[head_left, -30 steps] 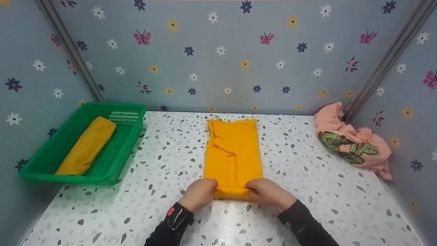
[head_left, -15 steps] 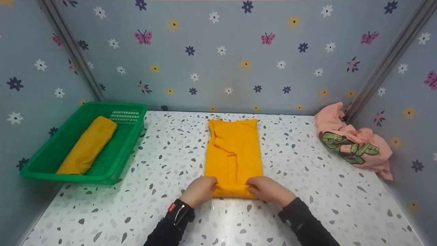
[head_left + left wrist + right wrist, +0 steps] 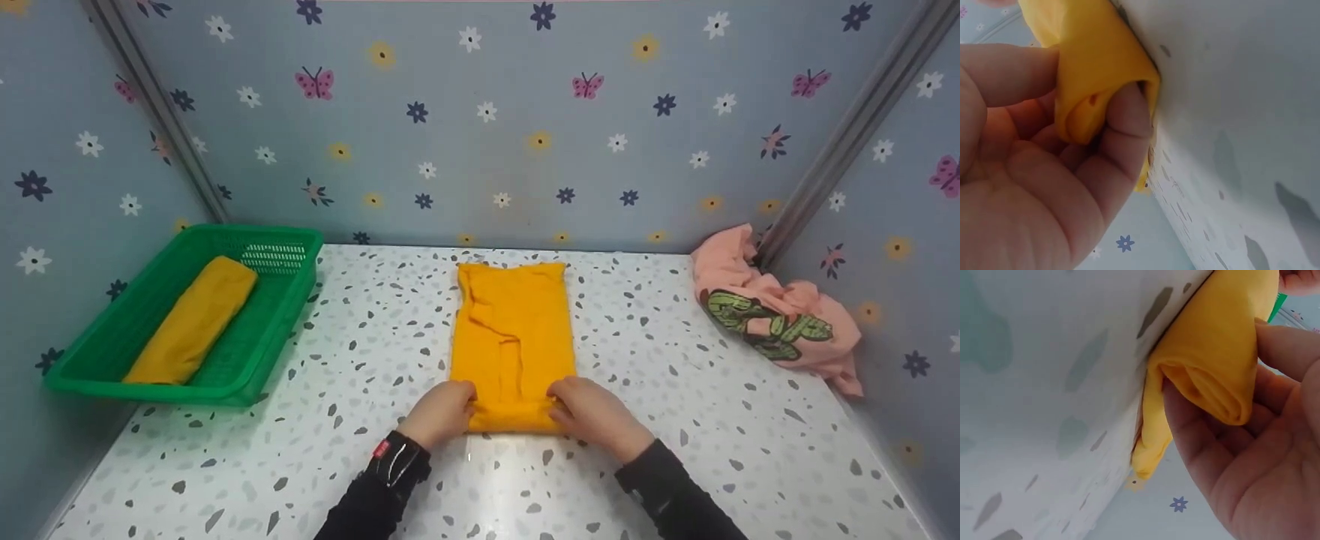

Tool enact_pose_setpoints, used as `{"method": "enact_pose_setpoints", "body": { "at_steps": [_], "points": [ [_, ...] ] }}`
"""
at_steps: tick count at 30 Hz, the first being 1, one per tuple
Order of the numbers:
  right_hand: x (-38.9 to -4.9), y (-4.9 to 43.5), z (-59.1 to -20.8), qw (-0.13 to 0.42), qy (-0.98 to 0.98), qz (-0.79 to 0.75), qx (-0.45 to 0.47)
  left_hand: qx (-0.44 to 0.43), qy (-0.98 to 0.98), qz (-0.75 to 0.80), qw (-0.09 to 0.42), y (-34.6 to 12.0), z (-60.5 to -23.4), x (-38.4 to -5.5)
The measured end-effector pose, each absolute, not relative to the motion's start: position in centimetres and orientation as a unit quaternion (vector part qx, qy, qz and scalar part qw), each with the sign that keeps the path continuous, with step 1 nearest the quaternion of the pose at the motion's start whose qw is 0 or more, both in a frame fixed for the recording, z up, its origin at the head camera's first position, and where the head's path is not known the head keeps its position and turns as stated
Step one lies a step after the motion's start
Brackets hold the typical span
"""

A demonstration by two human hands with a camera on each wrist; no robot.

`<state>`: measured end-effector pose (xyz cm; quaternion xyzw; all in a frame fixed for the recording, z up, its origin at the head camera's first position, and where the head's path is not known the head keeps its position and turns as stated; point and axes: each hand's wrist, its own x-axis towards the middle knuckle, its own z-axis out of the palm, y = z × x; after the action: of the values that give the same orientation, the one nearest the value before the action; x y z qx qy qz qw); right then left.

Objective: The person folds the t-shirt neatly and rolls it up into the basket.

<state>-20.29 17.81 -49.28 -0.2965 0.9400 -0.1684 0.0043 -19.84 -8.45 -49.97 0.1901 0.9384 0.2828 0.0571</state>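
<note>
The yellow cloth (image 3: 532,322) lies on the bench (image 3: 360,457) between the left hand (image 3: 441,412) and the right hand (image 3: 601,417), its long, roughly rectangular body extending beyond them. Each hand pinches 1 end of the rolled near edge (image 3: 516,417): thumb on the outer face, fingers curled beneath and into the layers. For a good result, both hands should turn at the same rate; unequal rotation would probably skew the roll. Even tension between the 2 grips should keep the middle from sagging, with the side edges held in line. The slanting ridge of cloth ahead of the hands appears loose and is best smoothed first, since a trapped crease may leave a lump. The cloth looks soft, matt and pliable; the wrist views show layers nested in a flattened loop at each end. The bench is pale and flecked, with a glossy patch between the wrists, so the cloth may slide if pulled. Well left of the left hand stands a green basket (image 3: 169,391) with perforated walls, holding a slim, oblong mustard cloth (image 3: 193,322). Well right of the right hand lies a crumpled pink cloth (image 3: 814,300) with a green print.
</note>
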Motion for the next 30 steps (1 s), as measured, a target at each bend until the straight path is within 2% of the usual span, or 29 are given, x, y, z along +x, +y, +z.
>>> {"method": "enact_pose_setpoints", "body": {
  "at_steps": [6,9,11,16,21,30],
  "points": [
    [-19.4,17.3,-49.2,-0.138,0.905,-0.151,-0.372,0.198,0.938,0.283,0.042,-8.5,-50.1,-19.9],
    [-19.0,16.8,-49.2,-0.171,0.886,-0.149,-0.404,0.199,0.938,0.282,0.031,-8.4,-50.1,-19.8],
    [-18.7,16.5,-49.3,-0.17,0.885,-0.141,-0.411,0.197,0.938,0.284,0.028,-8.4,-50.1,-19.8],
    [-18.2,16.1,-49.5,-0.127,0.9,-0.116,-0.4,0.187,0.94,0.284,0.021,-8.3,-50.1,-19.7],
    [-18.2,16.2,-49.9,-0.1,0.909,-0.111,-0.389,0.183,0.952,0.246,-0.004,-8.2,-50.2,-19.6],
    [-18.6,16.3,-50.0,-0.072,0.914,-0.119,-0.382,0.22,0.961,0.087,-0.142,-7.5,-49.8,-18.3]
  ]
}}
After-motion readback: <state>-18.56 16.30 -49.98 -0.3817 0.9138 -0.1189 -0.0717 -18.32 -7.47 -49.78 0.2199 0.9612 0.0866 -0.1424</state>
